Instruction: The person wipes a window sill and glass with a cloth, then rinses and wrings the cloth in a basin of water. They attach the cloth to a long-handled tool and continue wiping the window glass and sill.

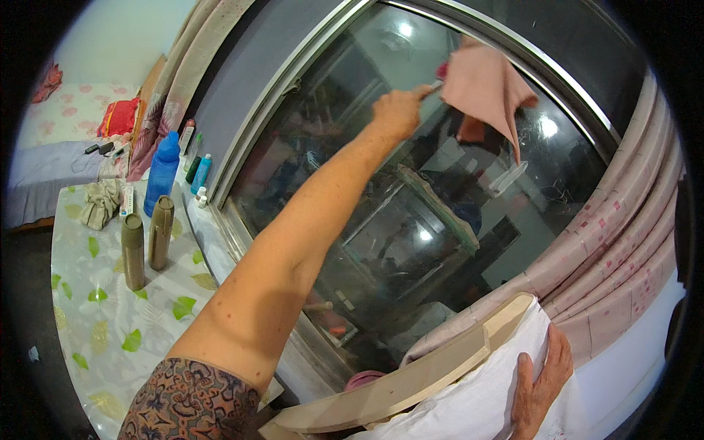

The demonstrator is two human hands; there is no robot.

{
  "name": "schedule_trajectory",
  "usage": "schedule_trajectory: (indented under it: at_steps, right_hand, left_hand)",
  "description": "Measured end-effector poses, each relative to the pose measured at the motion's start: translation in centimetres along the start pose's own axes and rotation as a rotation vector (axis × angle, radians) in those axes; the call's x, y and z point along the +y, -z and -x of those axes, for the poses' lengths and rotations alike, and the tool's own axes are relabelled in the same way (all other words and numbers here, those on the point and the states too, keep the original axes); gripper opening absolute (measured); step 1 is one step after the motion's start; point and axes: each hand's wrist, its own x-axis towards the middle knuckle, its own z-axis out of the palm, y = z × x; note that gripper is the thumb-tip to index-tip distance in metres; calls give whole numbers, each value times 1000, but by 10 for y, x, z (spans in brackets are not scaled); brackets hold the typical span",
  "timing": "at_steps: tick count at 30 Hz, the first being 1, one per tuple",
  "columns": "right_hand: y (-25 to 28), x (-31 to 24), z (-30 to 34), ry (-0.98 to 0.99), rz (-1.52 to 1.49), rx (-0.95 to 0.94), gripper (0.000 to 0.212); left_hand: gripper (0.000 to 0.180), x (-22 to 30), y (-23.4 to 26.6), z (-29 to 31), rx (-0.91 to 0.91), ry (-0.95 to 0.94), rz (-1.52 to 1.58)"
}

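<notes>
My left arm, in a patterned short sleeve, reaches up across a large window pane [381, 242]. At its end my left hand [398, 114] is closed round a thin light handle [433, 87]. A pink cloth [488, 84] hangs at the far end of that handle, against the upper part of the glass; its corners droop. What holds the cloth to the handle is hidden under it. At the lower right, my right hand [544, 381] lies with fingers apart on a white cloth [455, 400] draped over a curved cream-coloured frame [411, 381].
A table with a leaf-print cover [103, 330] stands at the left. On it are two brownish bottles [133, 253], a blue water bottle [161, 176] and a crumpled cloth [103, 204]. Small bottles [199, 174] line the sill. A pink curtain [594, 227] hangs at right; a bed [59, 183] is behind.
</notes>
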Motion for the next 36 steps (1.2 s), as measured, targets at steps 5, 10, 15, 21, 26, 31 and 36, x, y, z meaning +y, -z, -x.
schedule_trajectory:
  at_steps: [5,10,15,21,26,31,36]
  right_hand:
    - [1,-2,-3,20,-29,-20,63]
    - [0,-1,-3,15,-23,-10,62]
    - [0,-2,-3,31,-74,-22,60]
    - [-7,-3,-5,2,-76,-5,56]
    - [3,4,-9,118,-154,1,54]
    - [5,0,-7,86,-191,12,50]
    - [3,-8,-7,72,-280,18,47]
  left_hand:
    - [41,-88,0,-7,89,271,93]
    - [33,-92,-10,4,182,343,292]
    - [30,-19,-45,61,93,70,339]
    - [52,22,-77,181,-234,-304,291]
    - [50,-8,-59,252,-454,-128,235]
    - [42,-87,-36,321,-166,380,404]
    - [42,-166,-18,345,117,604,228]
